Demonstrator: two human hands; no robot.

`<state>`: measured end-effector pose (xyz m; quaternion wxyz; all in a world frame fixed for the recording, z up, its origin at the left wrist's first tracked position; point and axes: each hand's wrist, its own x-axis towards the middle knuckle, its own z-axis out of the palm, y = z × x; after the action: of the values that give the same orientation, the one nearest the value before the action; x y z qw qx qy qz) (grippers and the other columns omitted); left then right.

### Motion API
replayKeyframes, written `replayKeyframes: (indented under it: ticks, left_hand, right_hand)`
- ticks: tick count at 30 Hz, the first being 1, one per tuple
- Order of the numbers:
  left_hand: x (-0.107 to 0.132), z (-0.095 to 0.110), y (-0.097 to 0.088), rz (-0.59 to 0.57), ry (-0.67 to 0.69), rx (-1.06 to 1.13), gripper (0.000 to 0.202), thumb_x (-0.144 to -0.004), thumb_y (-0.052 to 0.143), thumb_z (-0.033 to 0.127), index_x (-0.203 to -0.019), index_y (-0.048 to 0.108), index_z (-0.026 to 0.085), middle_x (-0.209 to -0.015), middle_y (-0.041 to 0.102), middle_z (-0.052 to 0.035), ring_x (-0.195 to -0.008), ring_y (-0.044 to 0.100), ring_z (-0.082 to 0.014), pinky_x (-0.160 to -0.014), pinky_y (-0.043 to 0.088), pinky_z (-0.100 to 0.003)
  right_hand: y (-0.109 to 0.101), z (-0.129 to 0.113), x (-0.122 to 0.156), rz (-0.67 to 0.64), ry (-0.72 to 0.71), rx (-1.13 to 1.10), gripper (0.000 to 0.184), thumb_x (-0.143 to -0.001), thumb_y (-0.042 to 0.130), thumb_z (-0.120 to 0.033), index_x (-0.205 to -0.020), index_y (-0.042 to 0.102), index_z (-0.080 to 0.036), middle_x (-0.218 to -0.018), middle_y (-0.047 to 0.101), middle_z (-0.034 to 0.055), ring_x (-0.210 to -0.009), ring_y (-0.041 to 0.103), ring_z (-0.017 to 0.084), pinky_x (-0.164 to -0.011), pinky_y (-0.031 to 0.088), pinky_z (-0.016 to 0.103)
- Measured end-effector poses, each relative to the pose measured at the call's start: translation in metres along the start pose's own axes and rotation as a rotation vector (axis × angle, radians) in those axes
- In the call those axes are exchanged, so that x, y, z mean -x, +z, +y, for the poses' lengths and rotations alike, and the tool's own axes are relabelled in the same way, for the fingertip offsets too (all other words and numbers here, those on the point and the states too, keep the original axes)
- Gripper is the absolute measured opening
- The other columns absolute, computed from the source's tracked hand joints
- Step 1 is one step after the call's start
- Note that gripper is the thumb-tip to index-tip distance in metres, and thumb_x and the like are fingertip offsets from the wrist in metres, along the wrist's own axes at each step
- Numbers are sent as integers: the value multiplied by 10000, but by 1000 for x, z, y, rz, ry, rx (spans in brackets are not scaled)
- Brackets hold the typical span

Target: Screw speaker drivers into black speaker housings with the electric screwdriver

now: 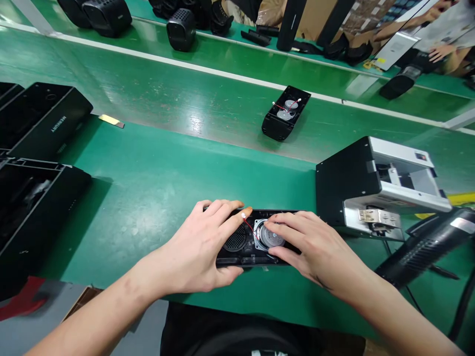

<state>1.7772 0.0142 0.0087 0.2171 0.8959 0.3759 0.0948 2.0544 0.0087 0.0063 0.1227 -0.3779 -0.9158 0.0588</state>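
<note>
A black speaker housing (241,259) lies across the green table in front of me, open side up. My left hand (196,247) grips its left part, thumb on the near edge and fingers over the far edge. A round speaker driver (272,238) with a silver back sits in the housing's middle part. The fingertips of my right hand (315,242) close around this driver. From it a red wire (248,225) runs to a small white connector (244,216) beside my left index finger. Left of the driver shows a round grille opening (235,240). The housing's right end is hidden under my right hand.
To the right stand a black and silver machine (341,183) and a black handheld tool (423,247). Another housing (280,126) with two drivers lies farther back. Large black cases (44,118) occupy the left. Beyond a white rail are speaker parts (181,29) and a co-worker's hand (441,52).
</note>
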Motion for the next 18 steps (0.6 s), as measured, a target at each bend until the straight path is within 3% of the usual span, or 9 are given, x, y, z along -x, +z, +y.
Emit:
replayKeyframes:
  ticks: [18]
  left_hand:
    - [-2,0,0,-4,-8,-13,900,-774,776,397,-1545,380,152,-1555,477,-142,-1437,415,-294,-1128,349,-491]
  right_hand:
    - [3,1,4,1,11,-28,305,-975,658,-281,-1266,616,-195,-1249,688,81,-1064,662,272,-894,580,454]
